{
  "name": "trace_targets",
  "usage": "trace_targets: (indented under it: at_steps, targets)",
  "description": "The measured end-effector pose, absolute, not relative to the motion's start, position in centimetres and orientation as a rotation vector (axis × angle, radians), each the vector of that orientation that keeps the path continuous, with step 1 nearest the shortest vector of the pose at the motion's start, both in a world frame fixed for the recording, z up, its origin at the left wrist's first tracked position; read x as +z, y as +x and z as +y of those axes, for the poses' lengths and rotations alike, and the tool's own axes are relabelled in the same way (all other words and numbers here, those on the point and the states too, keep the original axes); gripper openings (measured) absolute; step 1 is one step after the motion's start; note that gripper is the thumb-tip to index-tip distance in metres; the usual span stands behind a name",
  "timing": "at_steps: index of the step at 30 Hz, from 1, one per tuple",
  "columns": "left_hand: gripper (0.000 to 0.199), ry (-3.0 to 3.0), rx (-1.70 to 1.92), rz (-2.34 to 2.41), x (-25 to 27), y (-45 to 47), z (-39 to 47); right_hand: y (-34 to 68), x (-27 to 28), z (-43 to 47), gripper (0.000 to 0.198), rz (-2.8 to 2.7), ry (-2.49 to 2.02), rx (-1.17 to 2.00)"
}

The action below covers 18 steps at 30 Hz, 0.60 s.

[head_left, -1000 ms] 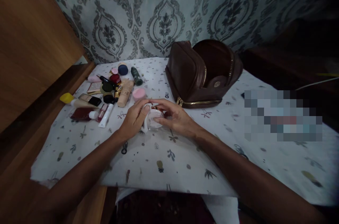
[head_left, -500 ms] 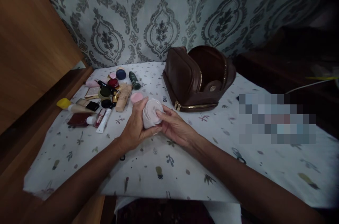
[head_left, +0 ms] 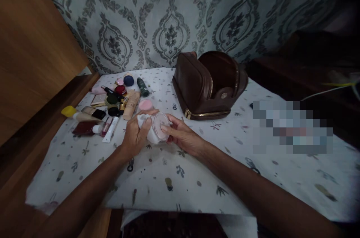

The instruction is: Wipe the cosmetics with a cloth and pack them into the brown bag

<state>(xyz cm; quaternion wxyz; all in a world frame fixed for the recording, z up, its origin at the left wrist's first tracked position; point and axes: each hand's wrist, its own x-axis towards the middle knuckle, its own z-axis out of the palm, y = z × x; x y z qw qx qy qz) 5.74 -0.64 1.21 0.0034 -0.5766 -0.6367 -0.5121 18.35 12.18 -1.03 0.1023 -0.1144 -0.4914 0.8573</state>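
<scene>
My right hand [head_left: 184, 136] is closed on a small round cosmetic jar [head_left: 159, 123] with a pale, clear-looking top, thumb pressed on its face. Bunched in my left hand [head_left: 134, 135] is a white wipe [head_left: 152, 136], pressed around the jar's left side and underside. Both hands meet above the patterned cloth. Just behind the left fingers lies a pink round item [head_left: 145, 104], partly covered by that hand. A beige squeeze tube [head_left: 131, 105] rests to its left.
Several cosmetics crowd the left, among them a dark red bottle [head_left: 84, 128], a white tube [head_left: 110, 130] and a green bottle [head_left: 143, 87]. An unzipped brown bag [head_left: 194, 80] stands behind my hands. A wooden panel [head_left: 36, 43] borders the left; a blurred-out patch [head_left: 292, 127] lies right.
My left hand has shifted left, and more of the white wipe shows at the jar's left side. The jar has tilted and dropped slightly in my right hand.
</scene>
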Motion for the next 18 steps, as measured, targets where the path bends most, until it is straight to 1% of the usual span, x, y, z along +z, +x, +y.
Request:
trace_targets:
  at_steps: [4, 8, 13, 15, 18]
  targets:
    - [0.033, -1.586, -1.545, -2.064, 1.72, 5.77, -0.67, 18.39, -1.11, 12.29, 0.052, -1.610, -0.306, 2.508]
    - [0.039, -1.418, -1.505, -2.053, 1.66, 5.72, -0.53, 18.42, -0.98, 11.99, 0.049, -1.767, -0.282, 2.448]
    - [0.038, -1.533, -1.500, -2.046, 1.32, 6.05, -0.67, 18.31, -1.13, 11.65, 0.044, -1.755, -0.353, 2.375]
    - [0.039, -1.608, -1.445, -2.000, 1.22, 6.23, -0.82, 18.26, -1.20, 11.62, 0.046, -1.679, -0.347, 2.423]
    - [0.044, -1.761, -1.302, -1.868, 1.12, 6.33, -0.83, 18.22, -1.12, 11.58, 0.050, -1.494, -0.337, 2.575]
